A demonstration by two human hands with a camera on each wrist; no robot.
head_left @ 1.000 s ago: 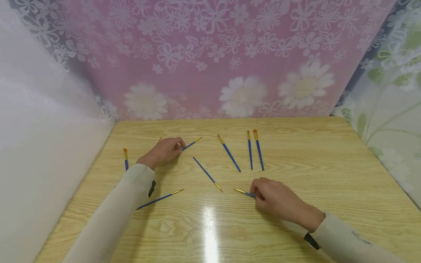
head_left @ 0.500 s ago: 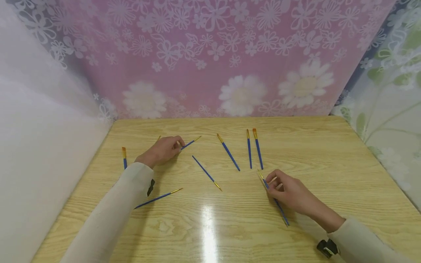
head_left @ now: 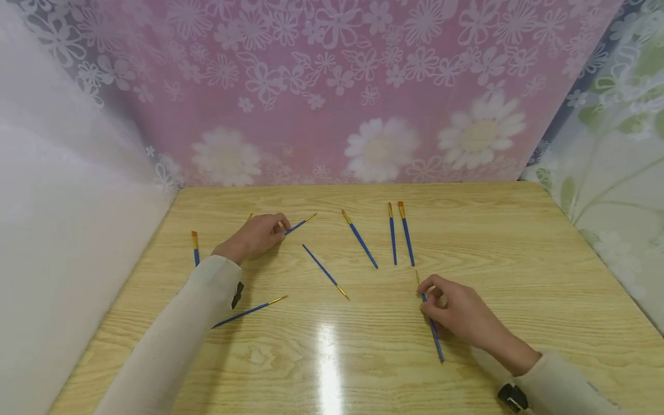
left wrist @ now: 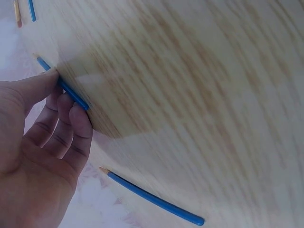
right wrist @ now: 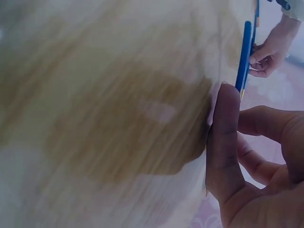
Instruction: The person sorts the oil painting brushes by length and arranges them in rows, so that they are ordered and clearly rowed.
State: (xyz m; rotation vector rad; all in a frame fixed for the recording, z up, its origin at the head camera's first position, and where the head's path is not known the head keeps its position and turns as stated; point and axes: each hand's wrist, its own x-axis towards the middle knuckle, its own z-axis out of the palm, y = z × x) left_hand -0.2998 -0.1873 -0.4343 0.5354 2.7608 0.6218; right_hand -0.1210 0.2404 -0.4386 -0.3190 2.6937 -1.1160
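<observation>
My left hand [head_left: 254, 235] pinches a thin blue-handled paintbrush [head_left: 297, 227], its gold end pointing to the far right. In the left wrist view, thumb and fingertips close on this paintbrush [left wrist: 76, 97] near the wood. Front right, the thumb and forefinger of my right hand [head_left: 459, 308] hold another slim paintbrush [head_left: 437, 340], tip pointing away and handle end toward me. Most of that brush is hidden behind my fingers in the right wrist view, where my right hand [right wrist: 223, 156] fills the lower right. Between the hands lies a paintbrush [head_left: 324, 269] with its tip toward me.
Behind my right hand lie a slanted paintbrush [head_left: 363, 245], a narrow paintbrush [head_left: 393, 239] and a flat-tipped paintbrush [head_left: 407, 239]. Another paintbrush [head_left: 249, 312] rests front left; a flat paintbrush [head_left: 195, 248] is partly behind my left sleeve. A floral curtain [head_left: 311, 115] backs the wooden table [head_left: 519, 259].
My right hand has shifted right, and its paintbrush has swung from pointing left to pointing away from me. My left hand stays in place with its brush.
</observation>
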